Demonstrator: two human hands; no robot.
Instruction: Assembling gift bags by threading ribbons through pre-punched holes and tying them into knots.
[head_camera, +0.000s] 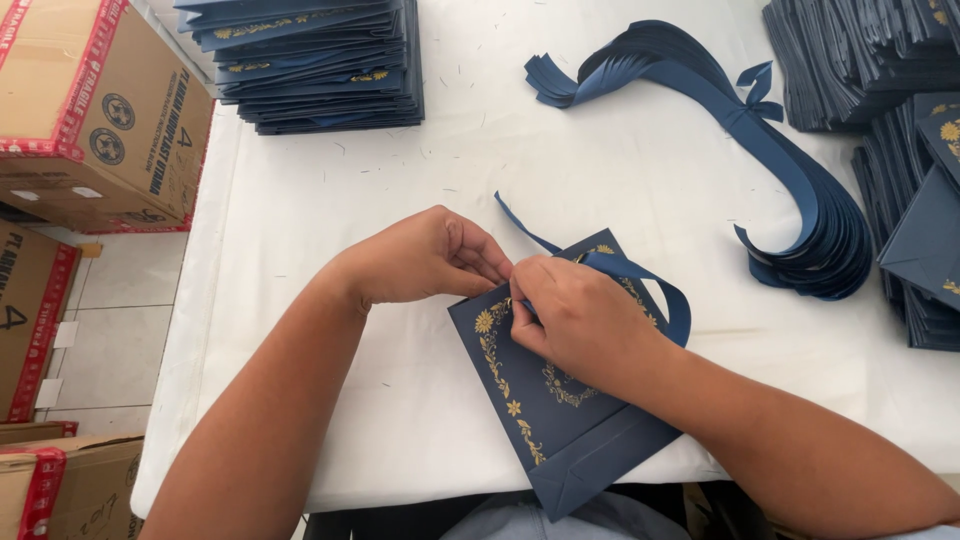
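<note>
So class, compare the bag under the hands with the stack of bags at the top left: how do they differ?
The bag lies alone near the table's front edge; the stack holds many, piled at the far left.
The bag shows its whole gold-flowered face; the stack shows mostly edges.
Both hands, left and right, work a blue ribbon at the bag; nothing touches the stack.
Both are dark blue with gold print.

Fingertips of both hands (505, 290) hidden where they meet, ribbon (640, 280) perhaps pinched, bag (560, 420) centre covered
</note>
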